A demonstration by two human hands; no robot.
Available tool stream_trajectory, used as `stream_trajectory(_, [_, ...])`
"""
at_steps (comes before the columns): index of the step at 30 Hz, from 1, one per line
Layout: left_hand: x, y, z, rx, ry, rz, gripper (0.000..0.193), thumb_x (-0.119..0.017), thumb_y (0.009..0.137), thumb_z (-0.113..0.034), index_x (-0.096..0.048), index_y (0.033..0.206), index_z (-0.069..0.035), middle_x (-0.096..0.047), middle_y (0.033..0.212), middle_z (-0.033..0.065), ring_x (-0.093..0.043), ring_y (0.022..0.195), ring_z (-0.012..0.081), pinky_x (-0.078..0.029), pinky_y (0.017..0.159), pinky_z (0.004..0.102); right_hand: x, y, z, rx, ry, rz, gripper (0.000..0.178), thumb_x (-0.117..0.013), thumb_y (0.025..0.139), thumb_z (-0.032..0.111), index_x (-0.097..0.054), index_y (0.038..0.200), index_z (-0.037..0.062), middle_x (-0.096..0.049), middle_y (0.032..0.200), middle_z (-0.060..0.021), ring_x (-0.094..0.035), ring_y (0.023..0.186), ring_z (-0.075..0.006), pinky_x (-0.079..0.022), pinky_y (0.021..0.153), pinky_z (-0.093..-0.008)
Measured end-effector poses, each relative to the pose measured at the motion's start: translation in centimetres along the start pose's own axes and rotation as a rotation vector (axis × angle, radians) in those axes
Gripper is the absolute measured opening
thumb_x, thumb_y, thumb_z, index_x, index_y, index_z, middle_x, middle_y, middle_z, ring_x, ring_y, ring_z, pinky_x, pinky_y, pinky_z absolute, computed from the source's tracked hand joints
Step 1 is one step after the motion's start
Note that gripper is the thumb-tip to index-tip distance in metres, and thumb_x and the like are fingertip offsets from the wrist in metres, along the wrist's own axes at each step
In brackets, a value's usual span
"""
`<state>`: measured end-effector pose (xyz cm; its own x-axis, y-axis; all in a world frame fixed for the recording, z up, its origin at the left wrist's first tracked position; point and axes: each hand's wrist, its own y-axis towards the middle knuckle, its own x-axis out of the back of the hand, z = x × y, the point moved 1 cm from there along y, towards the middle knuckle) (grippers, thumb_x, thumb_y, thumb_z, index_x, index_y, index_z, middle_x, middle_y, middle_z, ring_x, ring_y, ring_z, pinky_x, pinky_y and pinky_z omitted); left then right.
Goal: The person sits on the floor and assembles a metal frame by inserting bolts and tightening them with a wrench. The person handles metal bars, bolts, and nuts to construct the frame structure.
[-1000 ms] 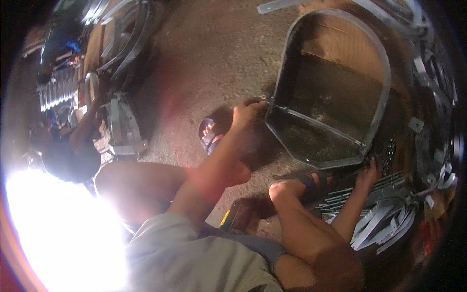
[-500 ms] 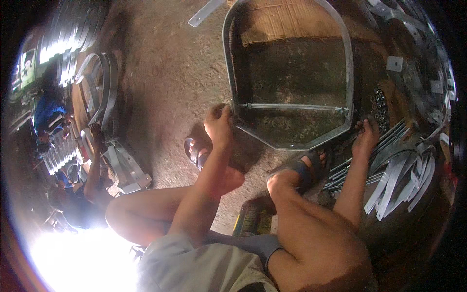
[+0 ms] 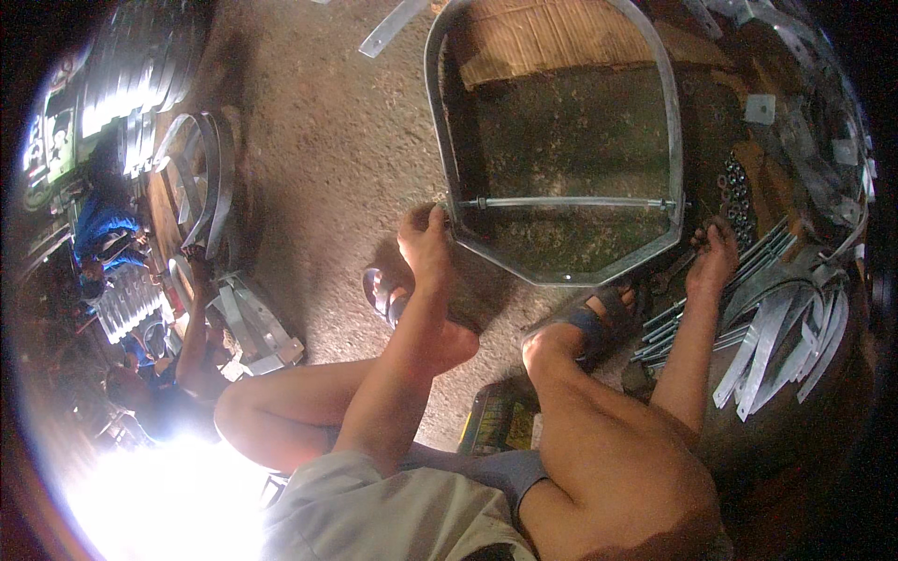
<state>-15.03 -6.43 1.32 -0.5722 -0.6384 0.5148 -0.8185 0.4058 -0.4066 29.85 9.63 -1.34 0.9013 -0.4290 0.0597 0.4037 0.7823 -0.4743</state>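
Note:
A bent flat-metal frame (image 3: pixel 675 131), arched at the far end and angled at the near end, lies in front of me. A thin metal rod (image 3: pixel 571 202) crosses it from side to side, with small nuts near both ends; its right end pokes a little past the frame's wall. My left hand (image 3: pixel 426 245) is closed at the frame's left side by the rod's end; its fingertips hide what they pinch. Off the frame's right side, apart from it, my right hand (image 3: pixel 713 262) has curled fingers, and I cannot make out what is in them.
Loose nuts (image 3: pixel 734 192) lie in a pile right of the frame. Metal rods (image 3: pixel 762 257) and curved flat strips (image 3: pixel 772 346) lie near my right forearm. Cardboard (image 3: pixel 552 37) is under the frame's far end. At left, other people work among metal parts (image 3: pixel 253 323).
The rod's right end now reaches through the frame's right wall; before, it stopped about at the wall. My right hand's fingers have curled differently. The whole view has shifted slightly.

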Motion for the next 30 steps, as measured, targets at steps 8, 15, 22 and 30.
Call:
stream_trajectory(8, [0.3, -0.3, -2.0, 0.257, -0.317, -0.014, 0.029, -0.070, 0.090, -0.014, -0.065, 0.113, 0.004, -0.070, 0.093, 0.0146, -0.067, 0.079, 0.0203, -0.055, 0.067, 0.0327, -0.1, -0.2, 0.2, -0.013, 0.046, 0.004, 0.026, -0.066, 0.090, 0.004, -0.064, 0.116, 0.0035, -0.064, 0.102, -0.0073, -0.063, 0.083, -0.0217, -0.051, 0.070, -0.0340])
stream_trajectory(15, [-1.0, -0.2, -1.6, 0.104, -0.095, -0.013, 0.030, -0.069, 0.091, -0.014, -0.064, 0.116, 0.002, -0.069, 0.088, 0.0097, -0.064, 0.074, 0.0186, -0.052, 0.061, 0.0323, 0.1, -0.9, 0.6, 0.000, -0.010, 0.003, 0.029, -0.067, 0.089, 0.006, -0.063, 0.117, 0.0032, -0.065, 0.099, -0.0095, -0.065, 0.084, -0.0231, -0.053, 0.076, -0.0353])
stream_trajectory(22, [-1.4, -1.7, -2.2, 0.180, -0.312, 0.129, 0.027, -0.063, 0.097, -0.022, -0.068, 0.108, 0.002, -0.067, 0.087, 0.0063, -0.063, 0.074, 0.0168, -0.052, 0.062, 0.0318, -2.3, -1.7, 1.5, 0.090, -0.022, 0.013, 0.030, -0.066, 0.089, -0.003, -0.064, 0.118, -0.0037, -0.068, 0.104, -0.0120, -0.068, 0.083, -0.0210, -0.056, 0.077, -0.0324])
stream_trajectory(30, [-1.5, -1.1, -2.1, 0.079, -0.271, 0.142, 0.030, -0.060, 0.100, -0.022, -0.067, 0.112, 0.005, -0.070, 0.097, 0.0090, -0.064, 0.081, 0.0166, -0.051, 0.070, 0.0300, -3.8, -2.5, 2.8, -0.027, -0.113, 0.050, 0.027, -0.070, 0.093, 0.016, -0.067, 0.114, -0.0012, -0.071, 0.097, -0.0090, -0.068, 0.075, -0.0180, -0.053, 0.066, -0.0296])
